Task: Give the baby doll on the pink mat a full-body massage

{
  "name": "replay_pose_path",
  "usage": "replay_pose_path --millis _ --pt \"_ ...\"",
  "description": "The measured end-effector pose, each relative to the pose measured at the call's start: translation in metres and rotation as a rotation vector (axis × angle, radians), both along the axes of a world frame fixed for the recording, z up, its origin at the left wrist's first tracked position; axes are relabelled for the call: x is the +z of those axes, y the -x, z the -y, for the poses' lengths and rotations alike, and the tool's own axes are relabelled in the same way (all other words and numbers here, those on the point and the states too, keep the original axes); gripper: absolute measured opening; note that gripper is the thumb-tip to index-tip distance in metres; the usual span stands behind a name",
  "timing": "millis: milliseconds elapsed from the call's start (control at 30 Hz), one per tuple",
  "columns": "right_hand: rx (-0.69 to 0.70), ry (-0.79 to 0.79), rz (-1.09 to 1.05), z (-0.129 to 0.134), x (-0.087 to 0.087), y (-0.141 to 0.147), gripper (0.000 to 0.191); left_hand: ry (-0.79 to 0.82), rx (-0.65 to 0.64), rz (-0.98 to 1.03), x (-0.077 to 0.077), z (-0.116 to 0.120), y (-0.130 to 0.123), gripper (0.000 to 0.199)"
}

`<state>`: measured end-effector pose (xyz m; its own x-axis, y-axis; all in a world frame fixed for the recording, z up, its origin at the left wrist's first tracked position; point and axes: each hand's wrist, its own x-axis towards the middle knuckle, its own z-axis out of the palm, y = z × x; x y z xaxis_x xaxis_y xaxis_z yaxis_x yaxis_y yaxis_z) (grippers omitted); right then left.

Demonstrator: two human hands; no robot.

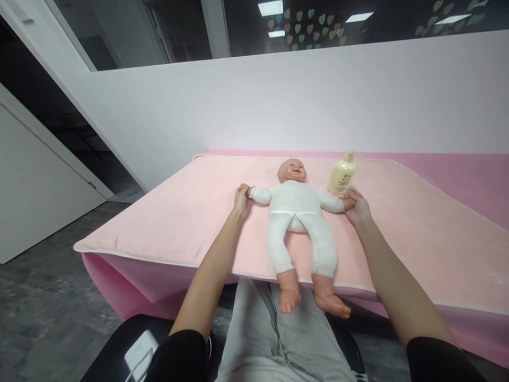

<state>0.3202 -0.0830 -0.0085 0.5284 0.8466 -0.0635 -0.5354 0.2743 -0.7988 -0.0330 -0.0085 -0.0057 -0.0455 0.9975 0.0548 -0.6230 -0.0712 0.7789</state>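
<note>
A baby doll (295,204) with a white cloth body lies on its back on the pink mat (159,223). Its head points to the wall, and its bare feet stick out over the table's front edge. Both its arms are stretched out sideways. My left hand (242,197) is closed around the doll's hand on the left. On the other side, my right hand (359,206) pinches the doll's other hand between thumb and fingers. Just beyond my right hand stands a pale yellow pump bottle (342,174), with small print on its front.
A white wall (302,106) with windows above runs behind the table. Pink cloth (469,183) shows beyond the mat on the right and hangs down in front. A white device with a cable (141,354) rests on the black seat at lower left.
</note>
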Motion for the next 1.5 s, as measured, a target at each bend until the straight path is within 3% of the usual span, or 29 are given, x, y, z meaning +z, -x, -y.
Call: replay_pose_path --millis 167,333,567,1133,1300,1500 --pt "-0.103 0.048 0.041 -0.0018 -0.0018 0.0031 0.011 0.031 -0.002 0.053 0.0015 0.0002 0.0002 0.024" --pt "0.015 -0.009 -0.018 -0.0006 -0.0014 0.0006 0.007 0.026 -0.018 0.224 0.0042 0.0018 -0.0002 0.022" --pt "0.053 -0.003 0.015 0.001 0.0013 0.0013 0.017 0.04 -0.004 0.131 0.0011 -0.001 -0.0008 0.024" --pt "-0.164 0.059 0.059 -0.0003 -0.0007 0.0081 0.015 0.206 0.103 0.221 -0.0015 -0.0032 -0.0049 0.025" --pt "-0.115 0.037 0.068 -0.0001 -0.0018 0.006 0.016 0.159 0.078 0.152 0.0002 -0.0006 -0.0077 0.023" --pt "0.081 -0.092 0.01 0.0049 0.0021 0.0048 0.017 0.066 0.016 0.127 0.0067 0.0031 -0.0074 0.022"
